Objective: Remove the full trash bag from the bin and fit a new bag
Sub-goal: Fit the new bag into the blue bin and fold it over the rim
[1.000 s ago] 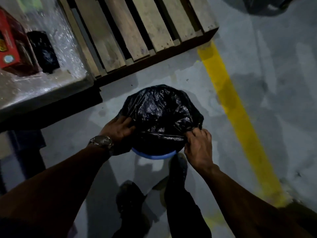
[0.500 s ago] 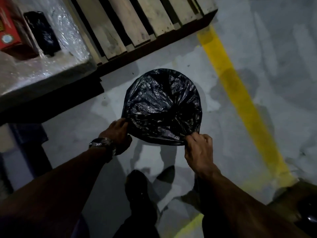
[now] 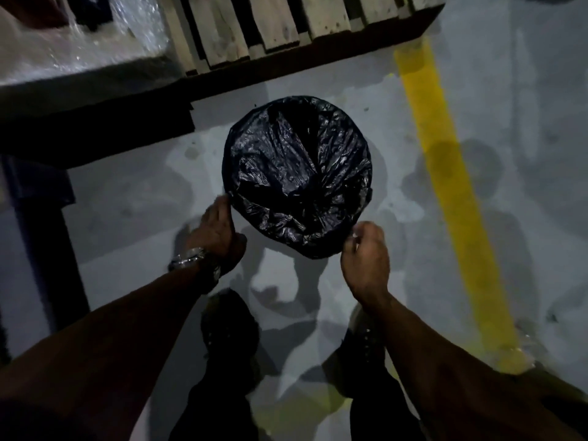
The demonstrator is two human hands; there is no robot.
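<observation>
A black trash bag point(image 3: 297, 176) is stretched over the round top of a bin on the grey floor, its crinkled film sagging into the opening. The bin itself is hidden under the bag. My left hand point(image 3: 216, 230), with a wristwatch, lies against the bag's near-left edge, fingers closed along the rim. At the near-right edge, my right hand point(image 3: 366, 259) pinches the bag's hem between thumb and fingers.
A wooden pallet point(image 3: 276, 23) lies just beyond the bin, with plastic-wrapped goods point(image 3: 79, 43) at the far left. A yellow floor line point(image 3: 445, 173) runs along the right. My shoes point(image 3: 229, 326) stand close behind the bin. A dark post point(image 3: 41, 233) stands at left.
The bag's edge has been pulled down over the near rim, so the blue rim seen a second ago is now covered. Both hands have slid lower along the bag's sides.
</observation>
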